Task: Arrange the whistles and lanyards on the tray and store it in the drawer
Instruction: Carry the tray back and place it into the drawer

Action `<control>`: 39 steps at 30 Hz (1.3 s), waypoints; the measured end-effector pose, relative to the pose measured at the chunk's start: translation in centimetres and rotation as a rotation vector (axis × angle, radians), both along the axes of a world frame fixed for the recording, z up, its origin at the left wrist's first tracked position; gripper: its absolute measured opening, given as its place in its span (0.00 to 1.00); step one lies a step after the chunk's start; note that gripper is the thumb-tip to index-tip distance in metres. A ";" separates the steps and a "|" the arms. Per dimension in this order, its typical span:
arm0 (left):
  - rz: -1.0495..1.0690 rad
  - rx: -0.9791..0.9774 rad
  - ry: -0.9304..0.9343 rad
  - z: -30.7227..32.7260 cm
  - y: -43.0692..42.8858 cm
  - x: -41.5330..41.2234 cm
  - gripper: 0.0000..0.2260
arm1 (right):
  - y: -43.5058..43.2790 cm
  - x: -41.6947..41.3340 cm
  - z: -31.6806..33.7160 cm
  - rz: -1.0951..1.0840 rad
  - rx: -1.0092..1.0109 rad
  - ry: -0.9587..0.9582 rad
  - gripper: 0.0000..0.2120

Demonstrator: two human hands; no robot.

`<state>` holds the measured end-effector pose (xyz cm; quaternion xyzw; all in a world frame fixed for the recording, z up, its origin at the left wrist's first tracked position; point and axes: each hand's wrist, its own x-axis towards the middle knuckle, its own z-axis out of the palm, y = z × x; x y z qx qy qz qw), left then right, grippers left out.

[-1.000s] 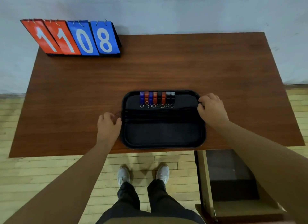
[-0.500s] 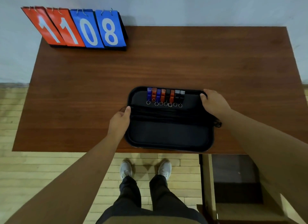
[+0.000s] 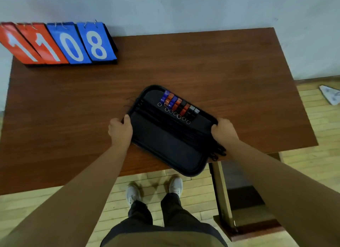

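A black tray (image 3: 165, 151) lies skewed at the table's front edge, its near right corner hanging past the edge. Along its far side sits a row of several whistles (image 3: 177, 104) in blue, orange, black and grey, each with a small metal ring. Black lanyards (image 3: 176, 126) stretch across the tray's middle, and their ends spill over the right rim. My left hand (image 3: 120, 130) grips the tray's left rim. My right hand (image 3: 223, 130) grips the right rim, over the lanyard ends.
The brown wooden table (image 3: 202, 62) carries a flip scoreboard (image 3: 58, 44) reading 1108 at its back left. An open drawer (image 3: 244, 197) sits below the table's right front. My feet stand on the plank floor. A white object (image 3: 330, 95) lies on the floor at right.
Both hands took hold of the tray's rims and turned it clockwise, drawing its near right corner out over the table edge. The view has shifted right.
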<state>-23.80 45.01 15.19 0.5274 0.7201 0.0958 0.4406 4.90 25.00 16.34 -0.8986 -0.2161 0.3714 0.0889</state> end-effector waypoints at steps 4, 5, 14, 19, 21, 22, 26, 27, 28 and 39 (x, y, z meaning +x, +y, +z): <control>0.038 -0.048 0.009 0.2 -1.7 -0.6 0.25 | -1.5 -2.5 0.7 -0.086 -0.004 0.047 0.16; 0.031 -0.077 -0.012 0.1 -2.0 -0.8 0.24 | -1.8 -3.2 0.9 -0.104 -0.004 0.054 0.15; -0.085 -0.136 -0.069 0.2 -2.4 -2.6 0.17 | -3.3 -9.1 1.5 -0.184 0.015 0.086 0.11; -0.111 -0.097 -0.028 -0.1 -1.6 -3.3 0.14 | -3.5 -10.7 0.9 -0.104 0.029 0.132 0.09; -0.125 -0.090 -0.009 -0.1 -1.4 -3.3 0.14 | -3.2 -10.0 0.9 -0.055 0.041 0.128 0.10; -0.130 -0.087 0.001 0.0 -1.3 -3.3 0.14 | -2.9 -9.3 0.9 -0.048 0.059 0.114 0.09; -0.152 -0.055 0.056 -0.3 -0.7 -2.9 0.15 | -0.2 -5.6 0.6 -0.118 0.179 0.116 0.08; -0.151 -0.045 0.062 -0.6 -0.5 -2.9 0.15 | 0.6 -4.9 0.3 -0.144 0.209 0.131 0.08; -0.148 -0.033 0.064 -0.9 -0.3 -3.0 0.15 | 1.4 -4.5 0.1 -0.168 0.238 0.150 0.07; -0.124 0.083 0.039 -1.9 -0.8 -3.5 0.12 | 5.0 -3.8 -0.9 -0.267 0.333 0.326 0.11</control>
